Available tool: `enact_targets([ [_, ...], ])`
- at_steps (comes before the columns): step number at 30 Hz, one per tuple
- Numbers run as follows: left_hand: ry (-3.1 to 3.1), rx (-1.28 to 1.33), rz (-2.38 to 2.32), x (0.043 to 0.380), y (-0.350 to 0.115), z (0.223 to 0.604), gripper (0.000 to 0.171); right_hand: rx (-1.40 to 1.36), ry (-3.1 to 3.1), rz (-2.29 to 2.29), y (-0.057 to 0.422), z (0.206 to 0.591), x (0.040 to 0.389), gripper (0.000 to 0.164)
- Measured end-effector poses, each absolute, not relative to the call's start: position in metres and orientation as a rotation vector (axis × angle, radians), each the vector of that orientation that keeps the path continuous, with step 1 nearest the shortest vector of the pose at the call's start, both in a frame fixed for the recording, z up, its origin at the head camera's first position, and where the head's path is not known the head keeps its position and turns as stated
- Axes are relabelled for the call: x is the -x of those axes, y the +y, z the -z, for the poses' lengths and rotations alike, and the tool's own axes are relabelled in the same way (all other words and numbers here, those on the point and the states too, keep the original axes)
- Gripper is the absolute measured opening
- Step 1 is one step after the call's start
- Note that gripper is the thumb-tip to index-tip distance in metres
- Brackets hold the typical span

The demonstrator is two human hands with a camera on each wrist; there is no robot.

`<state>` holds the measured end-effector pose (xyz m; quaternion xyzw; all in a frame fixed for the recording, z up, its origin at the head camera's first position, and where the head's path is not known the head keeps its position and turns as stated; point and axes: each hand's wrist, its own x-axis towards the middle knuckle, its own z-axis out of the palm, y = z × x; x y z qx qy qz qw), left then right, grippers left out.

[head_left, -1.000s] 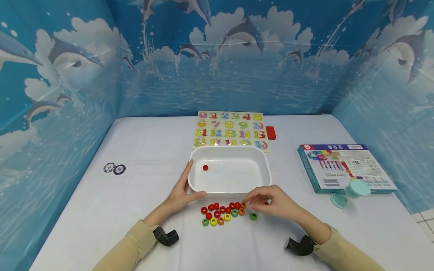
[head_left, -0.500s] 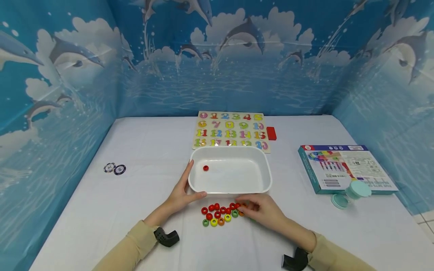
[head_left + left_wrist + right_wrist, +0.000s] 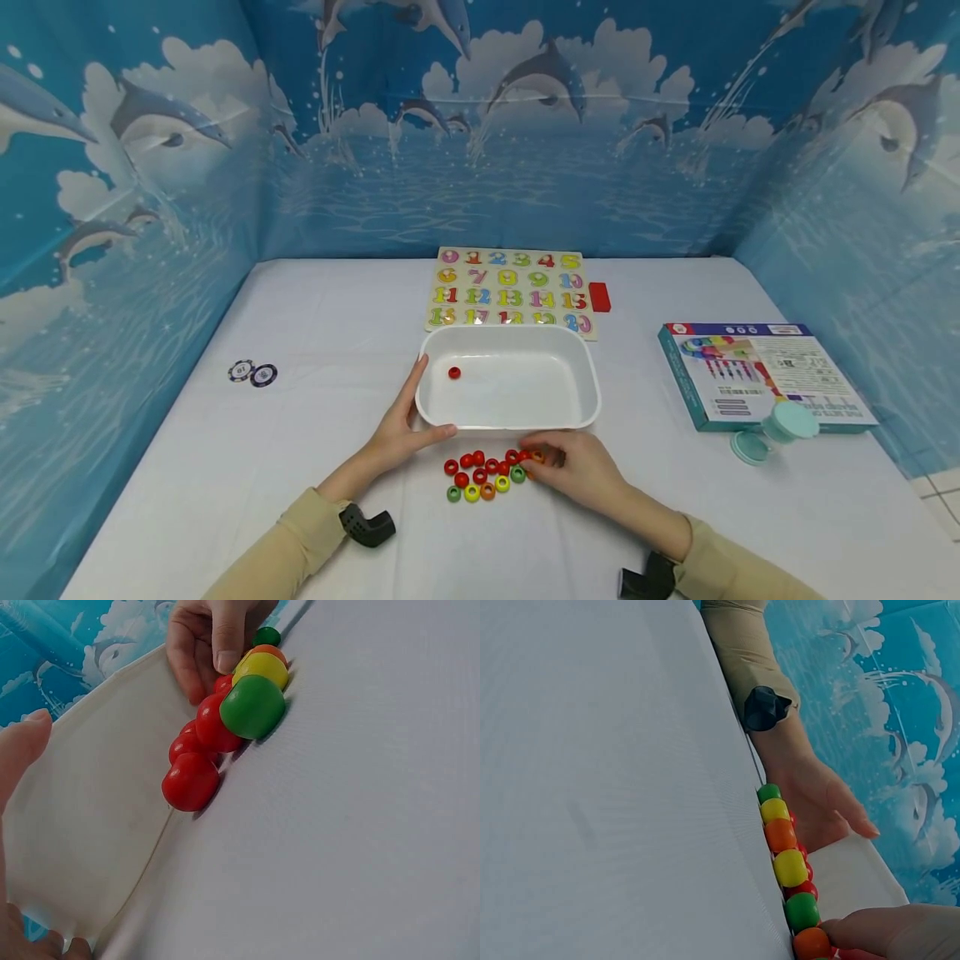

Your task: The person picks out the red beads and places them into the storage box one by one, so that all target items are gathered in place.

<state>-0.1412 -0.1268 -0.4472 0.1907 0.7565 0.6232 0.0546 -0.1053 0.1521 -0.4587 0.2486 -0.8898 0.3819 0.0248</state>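
Observation:
A white tray (image 3: 525, 392) lies in front of me with one red bead (image 3: 454, 373) inside. My left hand (image 3: 393, 435) holds the tray's near left corner, thumb along the front rim and fingers along the left side. Just below the tray lies a cluster of red, orange, yellow and green beads. My right hand (image 3: 588, 473) is at the cluster's right end, its thumb and index fingertips around a red bead (image 3: 524, 457). An orange bead (image 3: 812, 943) sits against its thumb in the right wrist view, beside a green bead (image 3: 802, 911). The palm side is partly hidden.
Behind the tray lies a number puzzle board (image 3: 510, 283), with a red block (image 3: 599, 297) beside it. A flat box (image 3: 765, 375) and a mint-coloured stand-like object (image 3: 791, 421) are at right. Two round chips (image 3: 252, 373) lie at left.
The right hand has moved left along the beads, now covering the green bead that lay apart, and has stayed nearly still since the middle frame. The left hand and tray keep their place.

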Motion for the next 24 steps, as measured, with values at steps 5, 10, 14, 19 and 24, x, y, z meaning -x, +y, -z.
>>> enact_targets([
  [5,2.319,-0.577,-1.858,0.14,-0.127,0.443,0.099,-0.72,-2.765,-1.239,0.152,0.456,0.104,0.025],
  [10,2.331,-0.578,-1.843,0.139,-0.127,0.443,0.099,-0.754,-2.825,-1.351,0.157,0.44,0.101,0.025],
  [14,2.338,-0.571,-1.832,0.139,-0.126,0.443,0.099,-0.914,-2.816,-1.445,0.161,0.409,0.105,0.024],
  [19,2.344,-0.553,-1.824,0.139,-0.126,0.443,0.1,-1.144,-2.668,-1.473,0.153,0.353,0.123,0.028],
  [24,2.346,-0.547,-1.81,0.139,-0.126,0.444,0.099,-1.24,-2.573,-1.416,0.131,0.303,0.151,0.027],
])
